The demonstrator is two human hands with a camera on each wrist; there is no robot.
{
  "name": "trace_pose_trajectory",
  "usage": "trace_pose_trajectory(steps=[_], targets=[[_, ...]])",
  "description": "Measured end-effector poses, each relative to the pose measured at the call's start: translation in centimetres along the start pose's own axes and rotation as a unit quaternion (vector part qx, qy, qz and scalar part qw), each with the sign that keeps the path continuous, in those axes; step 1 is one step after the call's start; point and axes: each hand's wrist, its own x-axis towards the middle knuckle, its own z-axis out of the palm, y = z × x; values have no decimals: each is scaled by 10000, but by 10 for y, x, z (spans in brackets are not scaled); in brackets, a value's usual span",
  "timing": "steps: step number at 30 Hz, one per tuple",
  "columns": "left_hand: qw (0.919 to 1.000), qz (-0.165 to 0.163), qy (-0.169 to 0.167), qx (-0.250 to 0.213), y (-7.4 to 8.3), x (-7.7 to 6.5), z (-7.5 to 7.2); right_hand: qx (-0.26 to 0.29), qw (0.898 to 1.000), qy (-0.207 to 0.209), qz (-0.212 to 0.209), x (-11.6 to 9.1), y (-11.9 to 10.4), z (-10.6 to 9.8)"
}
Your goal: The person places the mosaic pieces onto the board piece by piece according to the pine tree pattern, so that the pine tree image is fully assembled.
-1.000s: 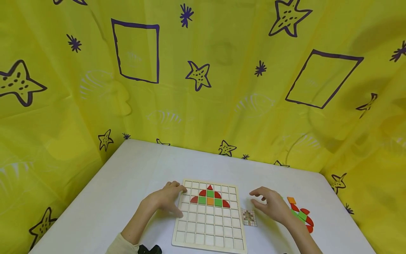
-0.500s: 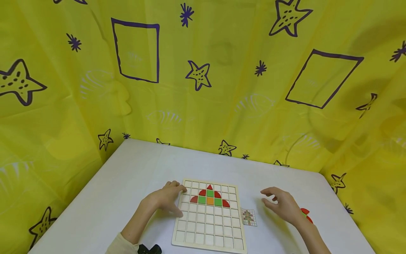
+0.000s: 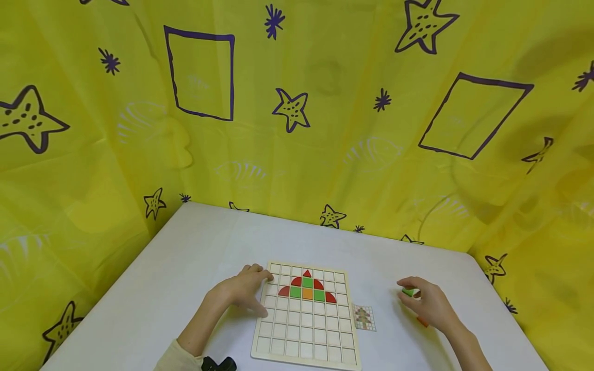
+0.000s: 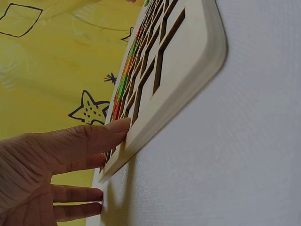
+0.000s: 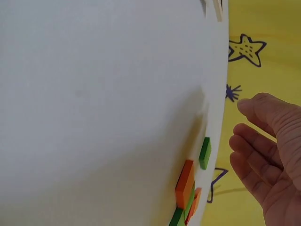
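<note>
My left hand (image 3: pixel 243 292) lies along the left edge of a pale wooden grid board (image 3: pixel 278 330). In the left wrist view its thumb (image 4: pixel 101 136) rests on the board's rim, with the other fingers stretched beside the edge. Red, green and orange tiles fill some upper squares, stepped like a treetop under a red triangle (image 3: pixel 307 274). My right hand (image 3: pixel 429 303) hovers over loose tiles, loosely bent, with nothing in its fingers. A green tile (image 5: pixel 205 153) and an orange tile (image 5: pixel 185 183) lie below it on the table; the hand partly hides the pile from the head view.
A small pattern card (image 3: pixel 364 317) lies against the board's right side. The white table (image 3: pixel 209 232) is enclosed by a yellow curtain (image 3: pixel 297 154) printed with starfish. A black object (image 3: pixel 219 364) shows at the front edge, by the left sleeve.
My right hand has moved right, from beside the card to over the loose tiles, covering most of them. My left hand and the board have stayed put.
</note>
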Motion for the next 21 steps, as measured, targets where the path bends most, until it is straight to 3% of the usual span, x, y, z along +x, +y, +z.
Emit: trace_pose_trajectory(steps=[7,21], targets=[[10000,-20,-3,-2,-1,0,1,-230,9970,-363,637,0,10,-4],[10000,-26,9,-28,-1,1,1,-353,9974,-409,482,3,29,-3]])
